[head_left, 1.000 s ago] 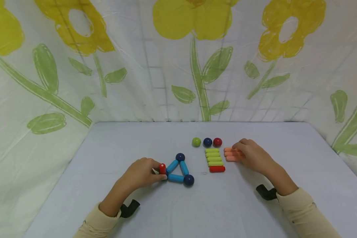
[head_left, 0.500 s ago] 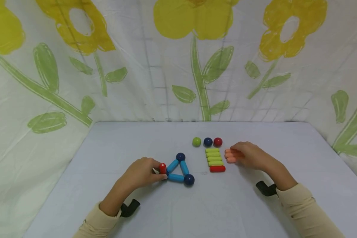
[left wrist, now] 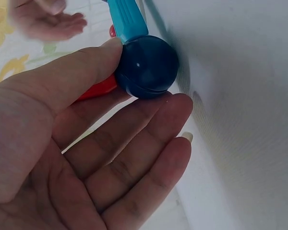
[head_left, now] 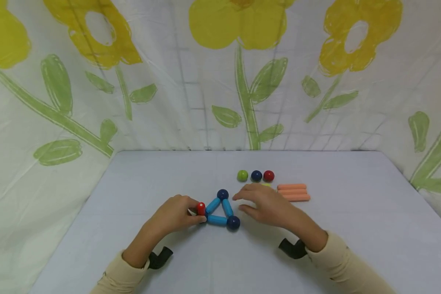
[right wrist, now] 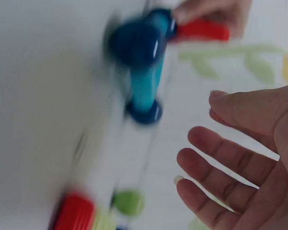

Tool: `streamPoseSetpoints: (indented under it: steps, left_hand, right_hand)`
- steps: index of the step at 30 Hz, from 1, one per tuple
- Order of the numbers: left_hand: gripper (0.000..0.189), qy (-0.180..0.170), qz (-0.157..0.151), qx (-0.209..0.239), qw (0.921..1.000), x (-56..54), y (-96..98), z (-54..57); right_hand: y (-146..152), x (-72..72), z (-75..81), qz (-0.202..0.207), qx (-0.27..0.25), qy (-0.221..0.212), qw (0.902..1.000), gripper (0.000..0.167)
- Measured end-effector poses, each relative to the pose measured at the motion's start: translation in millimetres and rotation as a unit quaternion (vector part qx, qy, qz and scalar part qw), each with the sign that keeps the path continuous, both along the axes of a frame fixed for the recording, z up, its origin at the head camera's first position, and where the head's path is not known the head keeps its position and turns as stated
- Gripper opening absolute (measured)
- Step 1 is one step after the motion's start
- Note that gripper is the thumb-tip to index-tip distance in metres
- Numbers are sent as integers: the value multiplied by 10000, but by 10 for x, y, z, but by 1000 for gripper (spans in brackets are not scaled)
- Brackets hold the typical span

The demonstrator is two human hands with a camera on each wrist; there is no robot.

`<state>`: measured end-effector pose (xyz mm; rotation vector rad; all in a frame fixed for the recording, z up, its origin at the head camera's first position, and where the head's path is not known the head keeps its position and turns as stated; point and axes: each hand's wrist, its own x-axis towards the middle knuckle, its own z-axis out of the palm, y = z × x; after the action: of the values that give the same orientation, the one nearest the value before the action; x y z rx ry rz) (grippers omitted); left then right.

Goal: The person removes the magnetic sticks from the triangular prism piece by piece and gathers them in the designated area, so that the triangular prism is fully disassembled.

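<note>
A triangle of light-blue rods (head_left: 217, 220) joined by dark-blue balls (head_left: 233, 223) lies on the table. At its left corner my left hand (head_left: 177, 213) pinches a dark-blue ball (left wrist: 148, 67) between thumb and fingers. A red rod (head_left: 201, 208) stands upright on that ball, within the same hand. My right hand (head_left: 268, 204) hovers just right of the triangle, fingers spread and holding nothing. In the right wrist view the red rod (right wrist: 201, 30) sticks out from the held corner.
Behind the right hand sit a green ball (head_left: 242, 175), a blue ball (head_left: 256, 176) and a red ball (head_left: 268, 176). Orange rods (head_left: 293, 192) lie to its right. The hand mostly hides the yellow-green rods (head_left: 266, 185). A flowered cloth (head_left: 220, 102) hangs behind the table.
My right hand has left the orange rods, which now lie evenly side by side, and moved left toward the triangle. The left hand stays in place on its corner.
</note>
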<state>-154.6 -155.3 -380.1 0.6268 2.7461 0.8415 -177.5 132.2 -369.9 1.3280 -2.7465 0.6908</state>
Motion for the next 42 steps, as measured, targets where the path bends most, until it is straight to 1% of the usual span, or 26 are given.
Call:
streamPoseSetpoints:
  steps: [2, 5, 8, 12, 15, 16, 18, 19, 20, 21, 23, 25, 27, 29, 31, 32, 35, 38, 40, 42]
  left_hand:
    - [10, 63, -151, 87, 9998, -7, -2, -8]
    - [8, 164, -326, 207, 9991, -15, -1, -24]
    - [6, 286, -394, 262, 9985, -21, 1, -39]
    - [5, 421, -375, 302, 9980, -23, -5, -43]
    - [9, 468, -356, 297, 9978, -20, -7, -36]
    - [11, 469, -352, 297, 9978, -20, -9, -33]
    - [11, 453, -358, 287, 9979, -23, -9, -33]
    - [11, 435, -343, 262, 9981, -24, -8, -31]
    - [10, 402, -337, 247, 9983, -27, -7, -30]
    - [8, 366, -329, 235, 9985, -29, -6, -30]
    - [10, 293, -312, 249, 9988, -36, -5, -35]
    - [18, 234, -291, 236, 9990, -40, -3, -37]
    - [25, 188, -272, 202, 9992, -41, -3, -40]
    - [26, 119, -181, 140, 9997, -37, -3, -41]
    - [26, 84, -87, 66, 9999, -28, -5, -38]
    - [25, 91, -52, 42, 9999, -25, -7, -38]
    - [26, 110, -23, 60, 9999, -18, -17, -35]
    - [27, 120, -80, 110, 9998, -17, -24, -28]
    - [27, 96, -79, 114, 9999, -14, -28, -26]
    - [27, 101, -69, 100, 9999, -10, -31, -21]
  right_hand:
    - [-212, 68, -9, 142, -55, -37, 9999, 30]
    - [-476, 127, -35, 170, -210, -100, 9996, 35]
    - [-682, 143, -61, 83, -491, -220, 9985, 30]
    - [-838, 145, -96, -83, -1029, -421, 9938, 14]
    - [-873, 160, -124, -118, -1327, -579, 9894, 12]
    - [-873, 168, -129, -112, -1438, -726, 9869, 13]
    - [-861, 167, -137, -107, -1704, -1098, 9792, 12]
    - [-849, 160, -126, -105, -1867, -1340, 9732, 11]
    - [-828, 147, -109, -102, -2050, -1574, 9660, 11]
    - [-799, 124, -90, -83, -2277, -1828, 9564, 12]
    - [-713, 63, -32, -39, -2690, -2133, 9392, 12]
    - [-592, -2, 50, -38, -2982, -2206, 9286, 15]
    - [-445, -67, 121, -116, -3155, -2082, 9258, 17]
    - [-295, -124, 200, -330, -3142, -1880, 9300, 22]
    - [-153, -176, 269, -622, -3027, -1671, 9363, 28]
    - [-83, -206, 300, -755, -2919, -1516, 9413, 30]
    - [130, -300, 370, -1212, -2423, -839, 9589, 34]
    - [378, -412, 387, -1689, -1881, -211, 9673, 31]
    - [543, -480, 383, -2004, -1512, -130, 9679, 28]
    - [691, -540, 363, -2275, -1123, -262, 9669, 25]
